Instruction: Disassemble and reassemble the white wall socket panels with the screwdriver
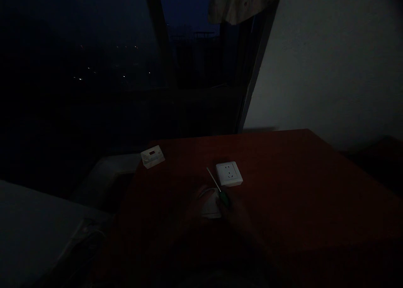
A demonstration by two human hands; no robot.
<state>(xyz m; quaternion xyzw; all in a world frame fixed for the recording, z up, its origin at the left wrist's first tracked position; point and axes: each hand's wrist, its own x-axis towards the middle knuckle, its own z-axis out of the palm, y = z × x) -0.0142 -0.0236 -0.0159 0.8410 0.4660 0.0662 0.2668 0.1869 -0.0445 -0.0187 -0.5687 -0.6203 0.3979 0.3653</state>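
Observation:
The scene is very dark. My left hand (192,208) is closed around a white socket-like plate (210,205) that rests on the red-brown table (299,187). My right hand (236,214) grips a screwdriver (220,191) with a green handle; its thin shaft points up and to the left, just above that plate. A white wall socket (229,173) lies on the table just beyond the screwdriver tip.
A second white switch plate (153,157) lies at the table's far left corner. A pale cushioned surface (37,229) is at the left, a dark window (126,61) behind, and a white wall (330,61) to the right.

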